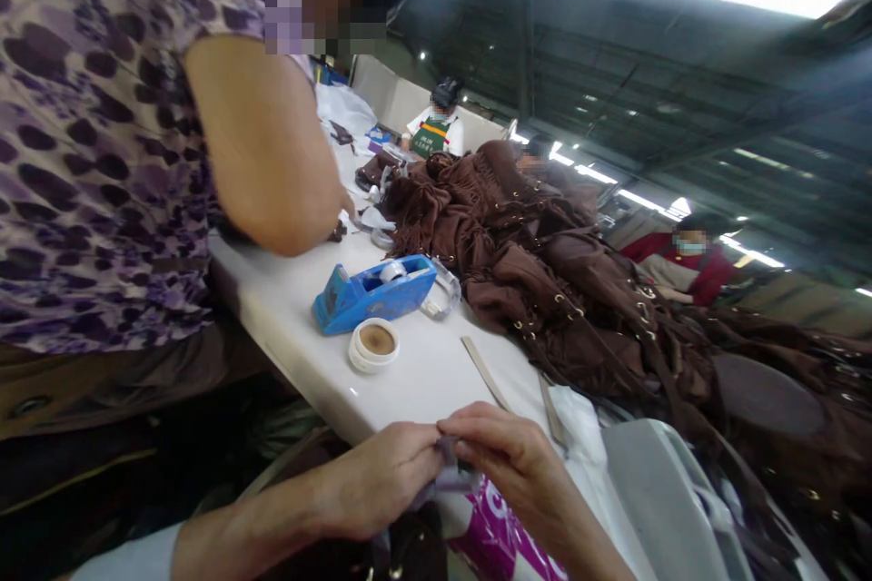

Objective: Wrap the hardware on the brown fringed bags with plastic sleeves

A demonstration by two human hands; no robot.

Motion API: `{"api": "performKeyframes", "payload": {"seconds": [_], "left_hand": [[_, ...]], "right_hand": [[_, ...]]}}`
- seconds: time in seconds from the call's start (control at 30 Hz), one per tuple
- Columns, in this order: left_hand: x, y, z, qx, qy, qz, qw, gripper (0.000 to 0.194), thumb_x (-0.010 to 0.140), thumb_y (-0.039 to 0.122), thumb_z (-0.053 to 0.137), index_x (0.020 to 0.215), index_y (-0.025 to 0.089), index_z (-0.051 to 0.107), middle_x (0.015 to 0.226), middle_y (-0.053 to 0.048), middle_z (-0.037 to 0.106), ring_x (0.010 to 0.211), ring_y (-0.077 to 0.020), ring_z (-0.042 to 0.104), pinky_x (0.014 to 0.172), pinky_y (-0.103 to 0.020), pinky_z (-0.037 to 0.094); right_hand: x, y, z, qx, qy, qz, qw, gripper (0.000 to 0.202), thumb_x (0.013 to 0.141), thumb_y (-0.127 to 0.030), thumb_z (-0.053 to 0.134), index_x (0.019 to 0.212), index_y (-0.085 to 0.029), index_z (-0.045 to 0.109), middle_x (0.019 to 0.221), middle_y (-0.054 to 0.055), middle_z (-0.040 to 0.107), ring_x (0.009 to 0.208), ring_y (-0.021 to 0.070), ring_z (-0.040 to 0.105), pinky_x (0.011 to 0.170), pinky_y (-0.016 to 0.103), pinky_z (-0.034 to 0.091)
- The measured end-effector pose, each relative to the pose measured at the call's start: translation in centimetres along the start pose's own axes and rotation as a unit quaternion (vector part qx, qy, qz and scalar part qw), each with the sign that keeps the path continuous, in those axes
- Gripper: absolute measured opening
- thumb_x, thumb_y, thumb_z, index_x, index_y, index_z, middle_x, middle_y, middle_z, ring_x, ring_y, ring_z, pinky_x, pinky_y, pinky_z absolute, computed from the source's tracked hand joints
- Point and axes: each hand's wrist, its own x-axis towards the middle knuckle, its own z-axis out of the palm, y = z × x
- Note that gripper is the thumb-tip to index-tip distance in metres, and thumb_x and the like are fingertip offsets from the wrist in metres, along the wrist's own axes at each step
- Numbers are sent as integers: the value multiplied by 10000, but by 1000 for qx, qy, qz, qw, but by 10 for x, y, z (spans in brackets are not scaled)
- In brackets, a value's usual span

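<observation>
My left hand (381, 483) and my right hand (510, 452) meet near the table's front edge, fingertips pinched together. Between them is a small greyish piece (446, 449), partly hidden by the fingers and blurred, so its kind is unclear. Just below lies a dark brown item with gold-coloured metal parts (412, 554), cut off by the frame's bottom edge. A purple and white printed plastic bag (500, 531) sits under my right hand. Beyond my hands stand a round white tub with a tan top (374, 343) and a blue tape dispenser (374, 292).
A large pile of brown fringed bags with eyelets (490, 227) covers the table's right side. Flat strips (485, 372) and a grey plastic bin (660, 490) lie nearer. A co-worker in a patterned top (102, 136) stands close at left; other people sit farther back.
</observation>
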Motion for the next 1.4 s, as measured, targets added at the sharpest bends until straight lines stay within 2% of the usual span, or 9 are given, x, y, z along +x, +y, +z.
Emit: {"api": "performKeyframes", "payload": {"seconds": [0.2,0.4,0.47,0.63,0.87,1.03,1.17,1.3,1.4], "left_hand": [[2,-2,-1,0,-9,10,1000,317,949,272,365,1033,160,649,1015,-40,676,951,-216,578,953,-332,442],[8,-1,-9,-20,-59,-28,998,256,886,262,398,965,173,625,1006,-31,651,960,-211,552,921,-314,439],[8,-2,-10,-13,-73,-35,997,257,878,259,396,953,169,626,1003,-40,652,952,-222,554,908,-330,445],[6,-8,-8,-36,-51,-40,997,248,867,307,443,938,168,636,932,-28,629,933,-221,538,908,-333,439],[3,-5,-11,-126,-81,-104,983,171,726,335,536,779,178,579,742,27,478,726,-150,432,674,-256,374],[5,4,-10,-266,-62,-165,948,273,654,368,646,819,151,640,771,11,568,731,-148,497,703,-255,391],[8,3,-9,-321,-47,-193,926,317,579,348,708,810,139,657,775,1,612,710,-140,524,677,-240,397],[8,-8,-8,-346,-25,-200,917,277,516,278,625,761,148,630,679,23,578,646,-126,498,604,-218,375],[8,-13,-7,-361,-34,-194,911,305,504,269,589,773,135,643,661,19,572,623,-120,493,589,-207,380]], "right_hand": [[-2,-5,7,-144,35,-68,987,171,937,-190,590,849,-219,734,703,4,652,628,136,628,574,205,484],[-6,-3,24,-184,110,-87,973,237,938,-112,516,746,-197,624,674,1,583,614,121,583,564,201,430],[-6,-3,25,-184,104,-94,973,239,935,-99,508,743,-200,607,681,2,578,624,123,577,570,204,427],[-5,-6,17,-141,53,-128,980,232,947,-82,463,817,-213,603,751,19,620,692,139,607,615,212,462],[-11,-9,10,-69,-25,-107,992,266,967,-68,435,994,-258,620,930,31,658,843,142,663,737,217,512],[-18,-13,3,-66,-83,-115,988,254,964,-130,465,1122,-249,624,1081,71,628,999,175,636,861,251,501],[-21,-10,3,-60,-42,-120,990,205,969,-165,483,1058,-245,650,1145,65,615,1042,157,640,917,208,475],[-19,-5,11,-51,0,-113,992,136,914,-127,582,939,-236,658,1053,40,639,939,129,665,838,176,490],[-15,-5,14,-29,10,-109,994,148,848,-81,628,850,-228,646,993,21,651,887,119,673,797,171,497]]}}
